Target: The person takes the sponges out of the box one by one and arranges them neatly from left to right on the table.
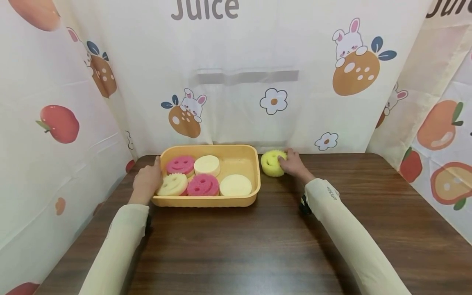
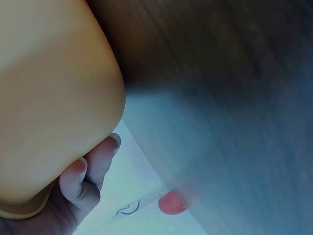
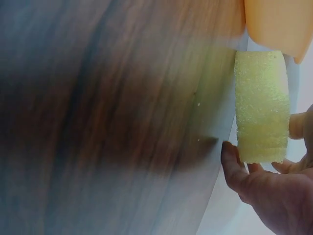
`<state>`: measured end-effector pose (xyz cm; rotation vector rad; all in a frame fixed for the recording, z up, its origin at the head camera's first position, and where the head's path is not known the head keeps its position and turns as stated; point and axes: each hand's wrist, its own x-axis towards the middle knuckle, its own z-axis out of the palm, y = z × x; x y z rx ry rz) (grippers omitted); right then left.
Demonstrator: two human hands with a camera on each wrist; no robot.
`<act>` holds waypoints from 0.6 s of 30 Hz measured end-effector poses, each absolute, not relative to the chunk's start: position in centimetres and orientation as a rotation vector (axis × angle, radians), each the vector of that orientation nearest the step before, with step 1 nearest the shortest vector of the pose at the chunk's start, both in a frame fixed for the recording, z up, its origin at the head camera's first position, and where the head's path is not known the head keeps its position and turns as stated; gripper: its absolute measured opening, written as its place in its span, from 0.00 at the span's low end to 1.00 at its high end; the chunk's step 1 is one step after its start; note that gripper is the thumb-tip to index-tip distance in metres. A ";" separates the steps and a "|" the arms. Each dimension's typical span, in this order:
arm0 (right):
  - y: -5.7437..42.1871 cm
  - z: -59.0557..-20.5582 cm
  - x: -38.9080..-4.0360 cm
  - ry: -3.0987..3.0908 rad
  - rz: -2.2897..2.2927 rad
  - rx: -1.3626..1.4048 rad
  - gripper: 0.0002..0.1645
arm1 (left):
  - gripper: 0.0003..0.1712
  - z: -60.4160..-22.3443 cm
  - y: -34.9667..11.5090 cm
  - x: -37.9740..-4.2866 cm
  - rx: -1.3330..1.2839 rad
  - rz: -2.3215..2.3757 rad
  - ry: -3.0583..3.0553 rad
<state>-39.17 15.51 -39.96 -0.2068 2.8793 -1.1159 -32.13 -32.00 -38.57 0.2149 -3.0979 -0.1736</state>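
With my right hand [image 1: 293, 164] I hold a bright yellow smiley-face sponge [image 1: 272, 164] by its right edge, just right of an orange-yellow plastic bin [image 1: 206, 201]. The right wrist view shows this sponge [image 3: 261, 107] edge-on, fingers and thumb on either side of it. My left hand [image 1: 147, 180] grips the bin's left end; in the left wrist view its fingers [image 2: 100, 159] bend against the bin's outer wall [image 2: 58, 107]. Inside the bin lie pink smiley sponges [image 1: 203, 185], a cream smiley sponge [image 1: 172, 185] and plain round cream sponges [image 1: 236, 185].
The bin stands near the back of a dark wood table [image 1: 221, 250]. Behind it hangs a white curtain [image 1: 236, 114] printed with fruit, rabbits and flowers, and similar cloth hangs at both sides.
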 end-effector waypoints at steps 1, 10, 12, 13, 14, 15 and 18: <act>15.5 -39.9 -39.1 2.875 -1.111 -0.209 0.36 | 0.36 -38.6 -32.0 -32.1 0.217 -0.174 -3.096; 15.6 -40.3 -39.2 2.858 -1.088 -0.190 0.36 | 0.35 -38.7 -31.6 -31.7 0.195 -0.169 -3.091; 15.6 -40.4 -39.3 2.853 -1.083 -0.195 0.36 | 0.35 -38.8 -31.7 -31.7 0.196 -0.161 -3.086; 15.6 -40.3 -39.3 2.851 -1.082 -0.200 0.37 | 0.35 -38.8 -31.7 -31.7 0.199 -0.160 -3.084; 15.6 -40.3 -39.3 2.850 -1.082 -0.205 0.37 | 0.35 -38.8 -31.7 -31.7 0.200 -0.159 -3.081; 15.6 -40.3 -39.3 2.850 -1.080 -0.207 0.37 | 0.35 -38.7 -31.8 -31.8 0.197 -0.157 -3.079; 15.5 -39.9 -39.1 2.847 -1.071 -0.220 0.38 | 0.35 -38.5 -31.8 -31.8 0.199 -0.156 -3.085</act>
